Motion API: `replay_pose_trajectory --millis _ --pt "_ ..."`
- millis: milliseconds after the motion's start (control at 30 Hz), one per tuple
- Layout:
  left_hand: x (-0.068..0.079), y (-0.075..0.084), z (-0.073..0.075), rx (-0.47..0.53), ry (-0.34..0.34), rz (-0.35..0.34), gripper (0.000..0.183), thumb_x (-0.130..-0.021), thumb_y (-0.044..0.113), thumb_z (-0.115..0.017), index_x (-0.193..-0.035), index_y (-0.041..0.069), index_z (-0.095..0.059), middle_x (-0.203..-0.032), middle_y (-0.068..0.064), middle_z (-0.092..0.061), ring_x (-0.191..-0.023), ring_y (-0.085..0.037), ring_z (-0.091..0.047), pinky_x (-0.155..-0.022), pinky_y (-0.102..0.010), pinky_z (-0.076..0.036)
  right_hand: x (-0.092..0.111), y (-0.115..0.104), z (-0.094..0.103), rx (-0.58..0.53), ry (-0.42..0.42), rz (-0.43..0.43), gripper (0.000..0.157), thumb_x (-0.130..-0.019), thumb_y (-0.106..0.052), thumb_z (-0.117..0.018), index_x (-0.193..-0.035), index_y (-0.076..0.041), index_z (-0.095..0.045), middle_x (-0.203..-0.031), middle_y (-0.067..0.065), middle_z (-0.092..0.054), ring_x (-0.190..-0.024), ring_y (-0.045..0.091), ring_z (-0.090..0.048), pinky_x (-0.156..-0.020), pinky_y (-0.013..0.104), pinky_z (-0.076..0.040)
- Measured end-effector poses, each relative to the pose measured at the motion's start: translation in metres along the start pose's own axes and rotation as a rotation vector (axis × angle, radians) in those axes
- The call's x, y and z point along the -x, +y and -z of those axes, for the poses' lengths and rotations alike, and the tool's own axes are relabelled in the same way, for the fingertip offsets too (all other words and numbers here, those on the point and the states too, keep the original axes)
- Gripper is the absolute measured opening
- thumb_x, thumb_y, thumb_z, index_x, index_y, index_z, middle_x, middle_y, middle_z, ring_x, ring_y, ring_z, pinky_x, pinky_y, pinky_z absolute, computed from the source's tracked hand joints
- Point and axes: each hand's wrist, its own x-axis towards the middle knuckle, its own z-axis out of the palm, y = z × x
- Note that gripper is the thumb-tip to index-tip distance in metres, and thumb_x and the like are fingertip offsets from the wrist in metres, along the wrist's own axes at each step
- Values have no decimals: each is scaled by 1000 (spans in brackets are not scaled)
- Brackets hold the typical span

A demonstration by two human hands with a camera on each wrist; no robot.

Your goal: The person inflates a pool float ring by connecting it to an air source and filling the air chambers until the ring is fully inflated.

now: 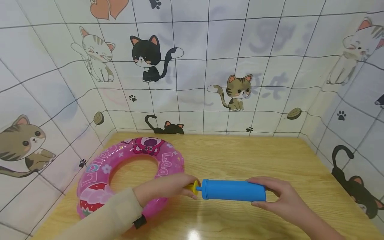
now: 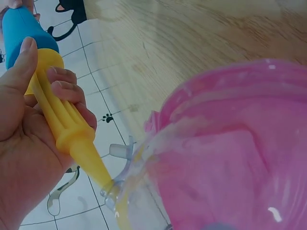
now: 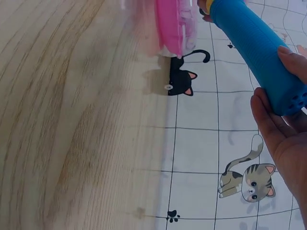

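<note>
A blue and yellow hand pump (image 1: 234, 190) lies level across the front of the table in the head view. My left hand (image 1: 175, 186) grips its ribbed yellow end (image 2: 64, 108), fingers curled round it. My right hand (image 1: 280, 195) holds the far end of the blue barrel between thumb and fingers. A short stretch of blue rod shows between the yellow end and the barrel. In the left wrist view, the yellow tip meets a clear valve (image 2: 112, 191) on the pink swim ring (image 1: 171, 158). The ring looks rounded and full, partly hidden behind my left arm.
The wooden table (image 1: 240, 153) meets a white cloth backdrop (image 1: 192, 73) printed with cats and grid lines, behind and on both sides. A small black object (image 1: 139, 221) shows at the ring's near edge, beside my left sleeve (image 1: 114, 213).
</note>
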Motion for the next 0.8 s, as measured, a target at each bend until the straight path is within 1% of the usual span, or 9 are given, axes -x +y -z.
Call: replay_pose_trajectory --millis 200,367,500,600,700,800 --pt "-4 3 -3 3 -10 -8 39 -90 33 -69 -118 7 -61 -89 9 -59 -79 -4 -55 -74 -17 -47 -6 -2 -7 -2 -28 3 54 -74 -24 -86 -124 -20 -66 -120 1 -65 -108 2 -57 -81 25 -52" --pt "-7 6 -5 2 -17 5 41 -89 34 -69 -119 7 -60 -89 9 -58 -79 -5 -55 -74 -17 -48 -4 -1 -6 0 -37 -13 52 -75 -25 -85 -124 -21 -66 -121 1 -64 -108 2 -57 -81 25 -52" --pt "-9 9 -6 11 -2 19 44 -89 35 -70 -121 8 -59 -92 8 -59 -82 -5 -56 -75 -18 -48 -2 1 -4 22 -22 10 53 -75 -22 -85 -125 -21 -65 -121 0 -64 -108 2 -57 -80 26 -53" --pt "-8 10 -7 7 11 48 46 -88 36 -72 -123 9 -59 -92 8 -59 -82 -5 -55 -75 -19 -48 -2 3 -4 23 -21 22 54 -75 -22 -85 -125 -20 -65 -121 1 -64 -108 2 -58 -79 27 -54" --pt "-7 8 -8 -3 31 69 51 -86 35 -74 -126 8 -59 -97 6 -61 -85 -6 -55 -78 -21 -48 -3 4 -5 8 -30 12 53 -76 -22 -84 -125 -20 -65 -121 3 -64 -107 3 -58 -78 27 -54" --pt "-3 2 -8 -17 61 59 55 -85 35 -77 -129 8 -59 -106 4 -64 -92 -8 -57 -84 -23 -48 -4 6 -5 -18 -40 -10 52 -77 -20 -84 -125 -18 -65 -121 5 -64 -106 3 -58 -78 27 -54"
